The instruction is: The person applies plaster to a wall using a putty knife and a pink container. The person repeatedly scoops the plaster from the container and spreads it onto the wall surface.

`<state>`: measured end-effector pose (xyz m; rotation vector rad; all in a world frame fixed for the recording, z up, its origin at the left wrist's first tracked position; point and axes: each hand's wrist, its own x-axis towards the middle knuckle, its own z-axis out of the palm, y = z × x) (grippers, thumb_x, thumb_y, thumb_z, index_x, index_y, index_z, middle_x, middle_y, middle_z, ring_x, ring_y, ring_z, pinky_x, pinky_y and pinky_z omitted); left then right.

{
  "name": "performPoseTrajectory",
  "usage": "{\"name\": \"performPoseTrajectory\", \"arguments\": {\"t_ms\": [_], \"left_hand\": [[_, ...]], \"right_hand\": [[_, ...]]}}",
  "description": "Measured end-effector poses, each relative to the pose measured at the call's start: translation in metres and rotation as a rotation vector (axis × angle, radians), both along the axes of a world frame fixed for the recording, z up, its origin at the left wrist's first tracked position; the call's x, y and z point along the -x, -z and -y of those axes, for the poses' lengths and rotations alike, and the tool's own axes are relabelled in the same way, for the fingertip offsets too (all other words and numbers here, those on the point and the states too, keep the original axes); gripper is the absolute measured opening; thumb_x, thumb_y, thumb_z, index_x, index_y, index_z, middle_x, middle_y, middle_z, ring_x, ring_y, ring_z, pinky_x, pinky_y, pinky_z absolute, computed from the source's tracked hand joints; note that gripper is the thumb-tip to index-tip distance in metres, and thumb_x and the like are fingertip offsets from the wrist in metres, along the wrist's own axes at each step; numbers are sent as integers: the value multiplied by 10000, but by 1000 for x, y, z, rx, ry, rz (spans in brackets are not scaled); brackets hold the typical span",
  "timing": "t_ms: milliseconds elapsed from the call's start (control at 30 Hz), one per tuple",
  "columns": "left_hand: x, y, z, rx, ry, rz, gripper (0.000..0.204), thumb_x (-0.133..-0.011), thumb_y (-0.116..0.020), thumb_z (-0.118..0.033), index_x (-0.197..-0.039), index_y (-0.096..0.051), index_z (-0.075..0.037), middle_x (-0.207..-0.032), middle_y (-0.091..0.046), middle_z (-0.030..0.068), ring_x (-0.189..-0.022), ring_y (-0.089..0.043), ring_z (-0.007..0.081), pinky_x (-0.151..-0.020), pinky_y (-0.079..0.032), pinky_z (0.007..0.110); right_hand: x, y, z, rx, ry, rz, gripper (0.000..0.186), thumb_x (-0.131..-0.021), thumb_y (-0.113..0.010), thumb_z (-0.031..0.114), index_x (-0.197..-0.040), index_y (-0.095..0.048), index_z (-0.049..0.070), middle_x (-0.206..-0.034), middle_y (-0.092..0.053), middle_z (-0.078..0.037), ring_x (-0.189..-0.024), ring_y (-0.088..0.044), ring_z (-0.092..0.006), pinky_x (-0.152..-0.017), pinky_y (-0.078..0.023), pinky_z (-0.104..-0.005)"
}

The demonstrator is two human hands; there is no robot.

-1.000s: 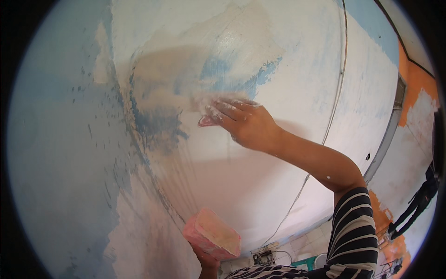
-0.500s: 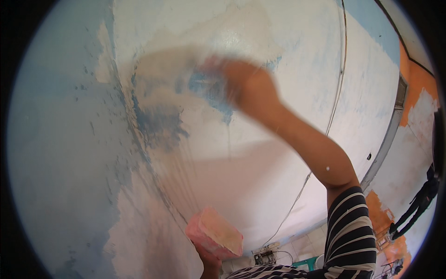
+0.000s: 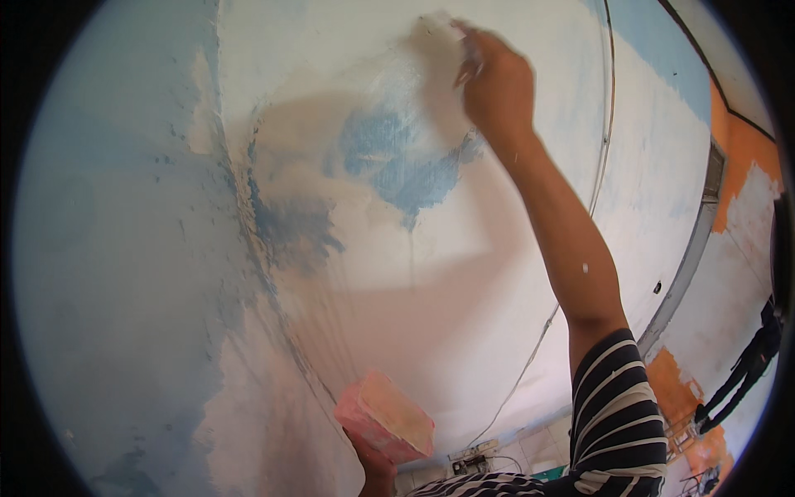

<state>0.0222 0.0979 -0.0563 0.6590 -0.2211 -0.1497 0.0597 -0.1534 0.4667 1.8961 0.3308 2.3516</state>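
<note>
My left hand (image 3: 374,457) is low in the view, closed around a pink box-shaped piece (image 3: 385,418) with a paler, beige upper face; whether it is a tub or a solid block I cannot tell. Higher up, my right arm stretches out to the wall (image 3: 464,257), which carries a whitish coat. My right hand (image 3: 501,87) is closed at the wall, its fingers bent. Something pale and blurred shows by its fingertips, too smeared to name. Below and left of that hand lies a bare blue patch (image 3: 402,166) with streaky, pale edges.
A rough corner seam (image 3: 265,282) divides this wall from a blue, patchily coated one (image 3: 124,248) on the left. A thin cable (image 3: 607,124) runs down the right. Far right, a person in dark clothes (image 3: 754,352) stands by an orange-and-white wall. Small equipment (image 3: 474,458) sits on floor tiles below.
My right hand has swept up and to the right across the wall, uncovering more of the blue patch. My left hand keeps the pink piece in nearly the same place.
</note>
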Motion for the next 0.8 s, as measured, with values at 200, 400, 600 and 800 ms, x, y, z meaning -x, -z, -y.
{"name": "performPoseTrajectory", "arguments": {"t_ms": [200,400,600,800], "left_hand": [[13,-21,-3,-36,-25,53,785,-983,-391,-665,-1543,-238,-136,-1521,-365,93,-1386,-394,301,-1132,-360,481],[7,-13,-5,5,22,61,787,-983,-403,-658,-1550,-232,-139,-1549,-338,90,-1398,-380,308,-1145,-342,480],[2,7,-6,0,-6,-7,787,-984,-387,-664,-1550,-230,-141,-1552,-331,87,-1408,-366,307,-1151,-334,477],[9,-10,-10,-34,-14,60,771,-986,-385,-665,-1548,-239,-158,-1540,-346,81,-1403,-371,304,-1147,-336,481]], "right_hand": [[-61,91,-47,296,247,-381,515,-867,-582,1,-1334,-614,215,-1323,-624,-118,-1193,-610,-269,-965,-517,-416],[-4,39,-43,116,-35,-113,439,-794,-593,-66,-1194,-692,85,-1088,-711,-136,-981,-691,-312,-839,-557,-381],[-35,39,-33,119,345,-243,372,-801,-597,-8,-1142,-698,104,-1073,-700,-147,-941,-676,-324,-837,-544,-424],[-7,52,-61,39,-188,-438,418,-822,-592,-2,-1221,-685,80,-966,-734,-146,-860,-701,-285,-808,-547,-390]]}}
